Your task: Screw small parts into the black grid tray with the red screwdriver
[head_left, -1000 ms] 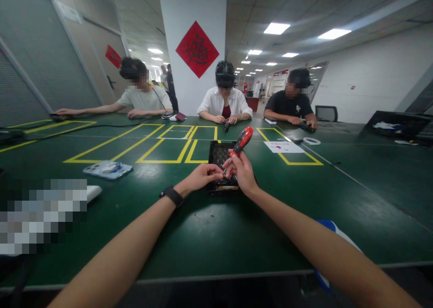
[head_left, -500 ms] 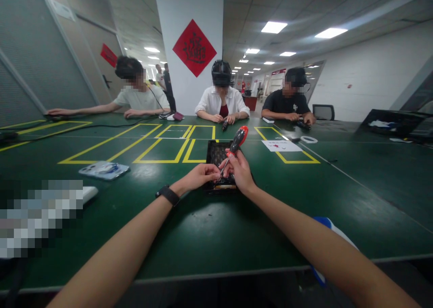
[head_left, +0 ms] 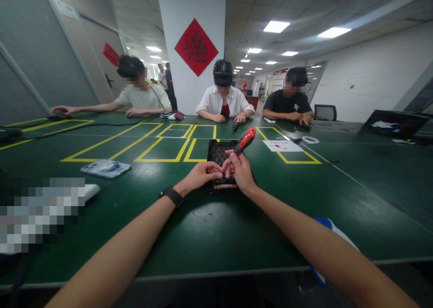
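Two hands over one black tray point(head_left: 218, 151) on the green surface point(head_left: 209, 236). Right hand point(head_left: 241, 172) clamped on one screwdriver point(head_left: 244, 142), with the red-and-black handle tilted up over the tray's middle and the shaft slanting down toward the tray's near edge. Left hand point(head_left: 202, 175) at the tray's near left corner, fingertips pinched together at the shaft's tip; cannot tell whether anything small sits between them. One black watch point(head_left: 172, 195) on that wrist, nearer than the tray.

Inside the tray, small dark parts, too blurred to count.

Left of the tray, well apart, one phone point(head_left: 105, 168) lying flat. Right of the tray and a little beyond, one paper point(head_left: 283, 145) inside a yellow outline, then one tape ring point(head_left: 311, 140) further right. Nearer than the tray and to its right, one white-and-blue thing point(head_left: 333, 229) at the surface's edge, partly hidden under the right forearm.

Beyond the tray, across the surface, three people point(head_left: 225, 103) seated side by side, hands resting on the surface. Above and beyond the tray, one red sign point(head_left: 196, 48) on the pillar; a second red sign point(head_left: 111, 54) on the wall far to the tray's left.
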A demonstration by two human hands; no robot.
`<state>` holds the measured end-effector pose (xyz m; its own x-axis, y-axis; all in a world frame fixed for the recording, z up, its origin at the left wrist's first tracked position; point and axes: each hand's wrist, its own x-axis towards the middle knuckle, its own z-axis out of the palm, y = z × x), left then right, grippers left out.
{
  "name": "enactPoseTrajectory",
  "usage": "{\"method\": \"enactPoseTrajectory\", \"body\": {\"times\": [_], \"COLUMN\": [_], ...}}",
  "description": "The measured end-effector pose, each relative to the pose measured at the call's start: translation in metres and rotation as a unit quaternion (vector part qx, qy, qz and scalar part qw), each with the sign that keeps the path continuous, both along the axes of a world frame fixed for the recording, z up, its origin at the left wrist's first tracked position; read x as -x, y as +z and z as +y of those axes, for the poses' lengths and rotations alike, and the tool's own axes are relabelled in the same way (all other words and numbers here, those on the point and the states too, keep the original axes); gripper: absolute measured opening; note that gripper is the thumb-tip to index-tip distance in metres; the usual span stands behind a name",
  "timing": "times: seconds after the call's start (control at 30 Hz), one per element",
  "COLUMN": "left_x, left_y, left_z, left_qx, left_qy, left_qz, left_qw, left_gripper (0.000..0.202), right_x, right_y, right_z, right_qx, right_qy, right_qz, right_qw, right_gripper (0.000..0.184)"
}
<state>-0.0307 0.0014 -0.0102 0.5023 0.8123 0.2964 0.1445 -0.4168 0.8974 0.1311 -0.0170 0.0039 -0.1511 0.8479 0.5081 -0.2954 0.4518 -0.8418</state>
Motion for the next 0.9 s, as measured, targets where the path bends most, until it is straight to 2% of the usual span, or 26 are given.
{"method": "enactPoseTrajectory", "body": {"times": [0.07, 0.13, 0.33, 0.43, 0.57, 0.67, 0.9], "left_x": [-0.0010, -0.0011, 0.0045, 0.0052, 0.0017, 0.0000, 0.0043], "left_y": [-0.0020, -0.0028, 0.0034, 0.0060, 0.0045, 0.0014, 0.0013], "left_z": [-0.0001, -0.0001, -0.0006, -0.0015, -0.0022, -0.0012, 0.0005], "left_qx": [-0.017, -0.019, 0.010, 0.027, 0.031, 0.026, 0.055], "left_qy": [0.028, 0.025, -0.059, -0.091, -0.062, -0.040, -0.074], "left_qz": [0.019, 0.031, 0.042, 0.030, -0.006, 0.001, 0.013], "left_qw": [0.999, 0.999, 0.997, 0.995, 0.998, 0.999, 0.996], "left_gripper": [0.030, 0.030, 0.029, 0.031, 0.033, 0.030, 0.029], "right_x": [0.0007, 0.0011, 0.0005, 0.0000, 0.0004, 0.0010, -0.0006], "right_y": [-0.0006, -0.0009, -0.0013, -0.0037, -0.0060, -0.0053, -0.0027], "right_z": [-0.0001, -0.0005, -0.0012, 0.0010, 0.0030, 0.0022, 0.0002], "right_qx": [-0.011, -0.017, -0.013, -0.010, -0.021, -0.028, -0.019], "right_qy": [-0.007, -0.004, 0.030, 0.024, 0.004, 0.006, 0.022], "right_qz": [-0.001, -0.006, -0.014, -0.015, -0.019, -0.029, -0.026], "right_qw": [1.000, 1.000, 0.999, 1.000, 1.000, 0.999, 0.999], "right_gripper": [0.033, 0.033, 0.033, 0.034, 0.033, 0.032, 0.032]}}
